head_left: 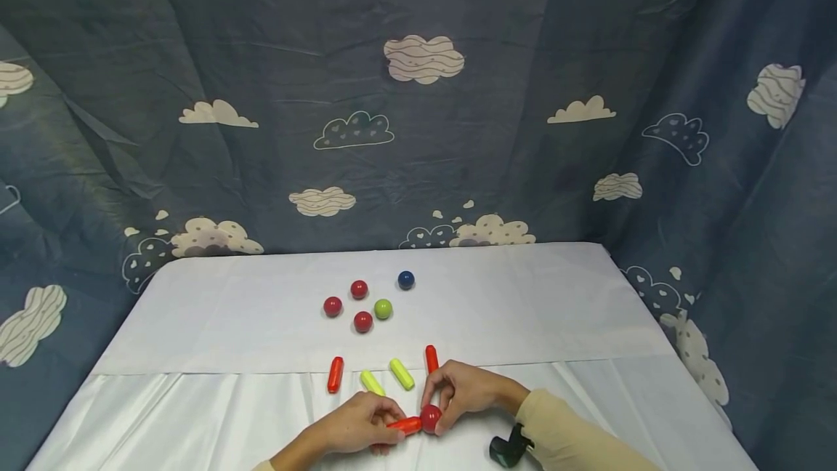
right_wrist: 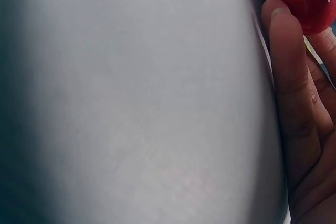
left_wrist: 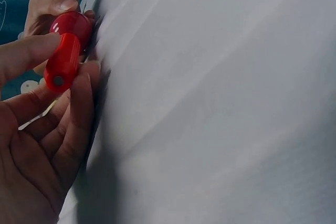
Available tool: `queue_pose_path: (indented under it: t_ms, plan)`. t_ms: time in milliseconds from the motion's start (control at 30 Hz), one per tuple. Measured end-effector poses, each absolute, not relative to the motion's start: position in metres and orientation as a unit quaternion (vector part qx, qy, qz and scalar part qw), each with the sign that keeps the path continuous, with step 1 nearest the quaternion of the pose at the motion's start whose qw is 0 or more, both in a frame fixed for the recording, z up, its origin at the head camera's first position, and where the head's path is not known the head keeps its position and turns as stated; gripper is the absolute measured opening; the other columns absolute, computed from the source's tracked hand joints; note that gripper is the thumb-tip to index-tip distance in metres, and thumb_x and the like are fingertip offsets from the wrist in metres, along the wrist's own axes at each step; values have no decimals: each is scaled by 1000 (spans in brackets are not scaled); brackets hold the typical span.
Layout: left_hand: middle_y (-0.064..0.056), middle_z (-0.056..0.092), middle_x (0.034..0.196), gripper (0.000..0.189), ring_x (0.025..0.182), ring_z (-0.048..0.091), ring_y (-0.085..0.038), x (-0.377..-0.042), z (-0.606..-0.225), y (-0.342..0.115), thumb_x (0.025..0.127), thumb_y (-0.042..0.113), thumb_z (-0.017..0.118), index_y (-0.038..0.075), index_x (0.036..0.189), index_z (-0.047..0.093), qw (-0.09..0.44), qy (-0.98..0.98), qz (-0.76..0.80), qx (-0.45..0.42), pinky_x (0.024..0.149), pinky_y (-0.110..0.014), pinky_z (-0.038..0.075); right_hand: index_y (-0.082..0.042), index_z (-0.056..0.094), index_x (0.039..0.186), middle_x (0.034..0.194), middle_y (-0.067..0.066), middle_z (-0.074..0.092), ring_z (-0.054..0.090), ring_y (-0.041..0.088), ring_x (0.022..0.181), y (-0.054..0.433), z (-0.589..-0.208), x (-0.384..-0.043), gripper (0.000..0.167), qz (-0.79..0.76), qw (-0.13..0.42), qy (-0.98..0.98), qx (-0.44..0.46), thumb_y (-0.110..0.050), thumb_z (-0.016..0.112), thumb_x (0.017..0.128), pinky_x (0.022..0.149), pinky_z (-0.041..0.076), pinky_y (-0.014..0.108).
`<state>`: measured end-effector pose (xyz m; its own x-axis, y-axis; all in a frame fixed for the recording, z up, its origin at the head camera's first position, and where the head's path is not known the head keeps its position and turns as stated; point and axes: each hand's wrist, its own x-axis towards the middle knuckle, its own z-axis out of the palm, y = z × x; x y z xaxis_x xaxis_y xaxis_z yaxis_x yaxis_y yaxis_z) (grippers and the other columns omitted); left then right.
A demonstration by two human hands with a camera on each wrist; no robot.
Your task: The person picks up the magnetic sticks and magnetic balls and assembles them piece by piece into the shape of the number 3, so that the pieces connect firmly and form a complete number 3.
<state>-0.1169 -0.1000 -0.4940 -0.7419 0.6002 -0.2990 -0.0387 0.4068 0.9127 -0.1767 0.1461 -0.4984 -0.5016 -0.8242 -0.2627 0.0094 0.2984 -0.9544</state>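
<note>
Near the front of the table, my left hand [head_left: 362, 424] pinches a short red rod [head_left: 407, 425] between thumb and fingers. A small grey disc shows at the rod's near end in the left wrist view, where the rod [left_wrist: 63, 66] meets a glossy red ball. My right hand [head_left: 474, 392] holds that red ball [head_left: 430, 419] between thumb and fingers, and in the right wrist view the ball [right_wrist: 302, 3] is partly cut off by the frame edge. Just beyond the right hand lies another red rod [head_left: 431, 359], its lower part hidden by the fingers.
Two yellow-green rods, one nearer [head_left: 373, 383] and one farther [head_left: 402, 374], and a red rod [head_left: 336, 375] lie beyond the hands. Farther back sit several red balls [head_left: 362, 322], a green ball [head_left: 383, 309] and a dark blue ball [head_left: 406, 280] on the white cloth [head_left: 523, 311].
</note>
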Motion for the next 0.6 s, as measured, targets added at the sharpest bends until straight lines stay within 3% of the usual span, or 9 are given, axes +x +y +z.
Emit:
queue_pose_path:
  t_ms: [367,600]
  plan:
    - [10,60,70,18,57,51,1,-118,-482,-118,86,15,71,4,99,69,251,814,465,239,54,-16,42,-1,68,95,82,6,68,59,6,59,146,-497,-176,27,-508,395,709,-287,8,78,72,57,45,17]
    - [8,59,77,20,63,50,-3,-125,-469,-134,88,19,70,6,102,69,217,832,456,230,55,-19,42,-2,68,96,85,4,68,59,7,60,145,-498,-175,27,-507,400,709,-283,7,78,72,59,46,17]
